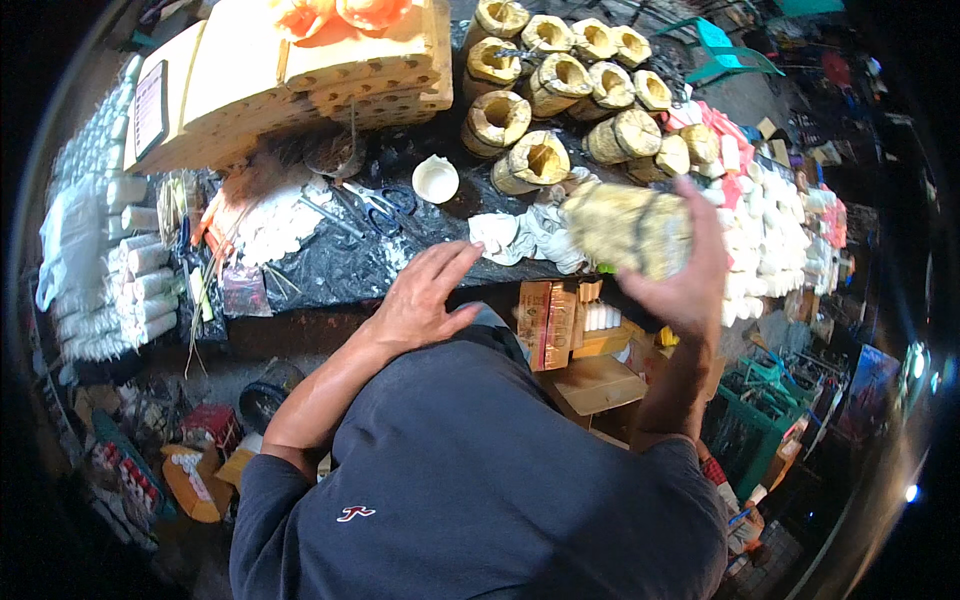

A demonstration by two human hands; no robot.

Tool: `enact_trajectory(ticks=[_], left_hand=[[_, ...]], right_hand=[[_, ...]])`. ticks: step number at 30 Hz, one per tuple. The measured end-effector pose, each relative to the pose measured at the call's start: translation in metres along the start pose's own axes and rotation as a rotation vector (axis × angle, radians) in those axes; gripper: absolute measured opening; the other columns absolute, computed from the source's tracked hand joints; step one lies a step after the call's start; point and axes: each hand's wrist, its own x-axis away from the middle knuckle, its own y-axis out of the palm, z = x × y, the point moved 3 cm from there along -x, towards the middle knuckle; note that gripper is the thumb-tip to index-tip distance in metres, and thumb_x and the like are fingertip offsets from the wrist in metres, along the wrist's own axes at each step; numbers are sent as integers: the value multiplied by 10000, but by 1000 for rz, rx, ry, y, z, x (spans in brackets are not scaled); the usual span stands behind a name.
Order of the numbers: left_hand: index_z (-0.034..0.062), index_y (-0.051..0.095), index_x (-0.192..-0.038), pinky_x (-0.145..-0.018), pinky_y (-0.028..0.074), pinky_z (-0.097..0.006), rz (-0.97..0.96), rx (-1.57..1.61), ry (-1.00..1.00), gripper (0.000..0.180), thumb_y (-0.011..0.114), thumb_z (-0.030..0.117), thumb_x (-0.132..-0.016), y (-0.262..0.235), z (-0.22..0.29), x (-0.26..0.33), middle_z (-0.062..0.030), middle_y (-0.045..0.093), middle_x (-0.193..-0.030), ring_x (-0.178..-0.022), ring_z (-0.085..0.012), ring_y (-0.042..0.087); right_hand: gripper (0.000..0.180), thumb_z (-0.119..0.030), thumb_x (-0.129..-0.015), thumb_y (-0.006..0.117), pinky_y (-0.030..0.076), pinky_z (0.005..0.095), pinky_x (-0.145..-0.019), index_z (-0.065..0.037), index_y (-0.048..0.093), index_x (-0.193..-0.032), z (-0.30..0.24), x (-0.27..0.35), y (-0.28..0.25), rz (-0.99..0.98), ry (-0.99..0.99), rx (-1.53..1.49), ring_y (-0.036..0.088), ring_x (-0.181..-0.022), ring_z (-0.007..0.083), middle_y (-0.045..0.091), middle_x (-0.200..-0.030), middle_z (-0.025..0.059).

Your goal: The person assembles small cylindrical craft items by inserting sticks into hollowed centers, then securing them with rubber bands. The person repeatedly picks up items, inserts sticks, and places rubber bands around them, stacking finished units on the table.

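Observation:
My right hand (pixel 692 268) grips a yellowish cylindrical mold (pixel 628 228), thumb below and fingers behind its right end. A dark band runs round this mold, which is tilted on its side and slightly blurred. Beneath and left of it, a crumpled white cloth (pixel 520 235) lies at the table's near edge. My left hand (pixel 425 298) is empty, its fingers stretched out and thumb apart, just in front of my body by the table edge. Beyond it stand a white cup (pixel 436 180) and blue-handled scissors (pixel 382 208). Similar hollow molds (pixel 497 122) stand grouped at the back.
A large pale block with holes (pixel 350 75) fills the back left, a phone (pixel 150 110) against its side. White cylinders are stacked at left (pixel 148 285) and piled at right (pixel 770 240). Cardboard boxes (pixel 595 385) sit below the table; a green chair (pixel 722 52) stands beyond.

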Motion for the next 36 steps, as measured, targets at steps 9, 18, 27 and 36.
enact_trajectory(ticks=[9,18,27,36], left_hand=[[-39,332,-1607,-1147,503,-476,214,-51,-110,1227,1004,273,-628,-17,-30,45,-273,586,-1440,-1328,-381,627],[-48,238,-1641,-1118,518,-425,526,78,-418,1291,994,150,-613,-40,-79,137,-224,622,-1412,-1291,-323,650],[11,264,-1582,-1090,535,-422,636,168,-499,1239,1012,160,-606,-33,-97,190,-184,646,-1368,-1261,-291,664],[45,392,-1535,-1108,518,-463,616,-31,-463,1177,1044,211,-569,-34,-110,175,-207,605,-1413,-1275,-365,644]], right_hand=[[1315,-440,-594,1009,388,492,-1235,43,339,-1618,-76,7,135,-326,-60,-335,478,-1458,436,468,-1567,279],[1234,-411,-697,924,477,539,-1122,3,241,-1637,30,-77,219,-39,305,86,579,-1286,496,581,-1370,350],[1091,-350,-656,950,509,513,-1084,39,393,-1511,87,-125,198,100,192,77,635,-1236,494,644,-1318,358],[1103,-410,-714,959,468,526,-1125,54,409,-1549,110,-128,210,114,29,126,589,-1319,483,603,-1410,352]])
